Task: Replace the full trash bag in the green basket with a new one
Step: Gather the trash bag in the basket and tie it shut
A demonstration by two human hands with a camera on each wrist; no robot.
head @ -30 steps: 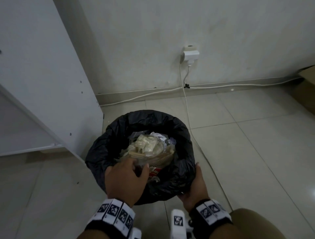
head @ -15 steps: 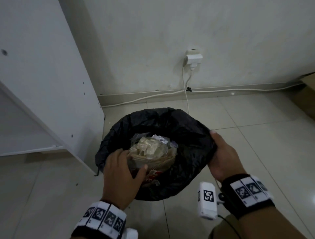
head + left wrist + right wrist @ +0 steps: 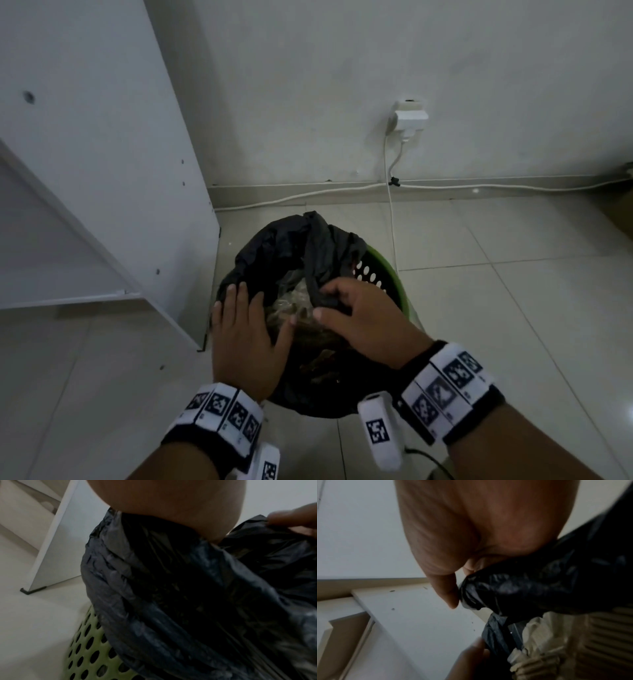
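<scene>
Green basket (image 3: pixel 385 274) stands on tiled floor (image 3: pixel 513 325), beside white cabinet panel (image 3: pixel 102 154). Black trash bag (image 3: pixel 298 246) sits inside it, full; right edge pulled off rim, perforated wall exposed there. Your right hand (image 3: pixel 363 318) pinches gathered bag edge between thumb and fingers. Your left hand (image 3: pixel 245 337) lies flat on bag's left side, fingers straight; whether fingertips hook any plastic, cannot tell. Trash (image 3: pixel 544 642) visible in bag mouth.
</scene>
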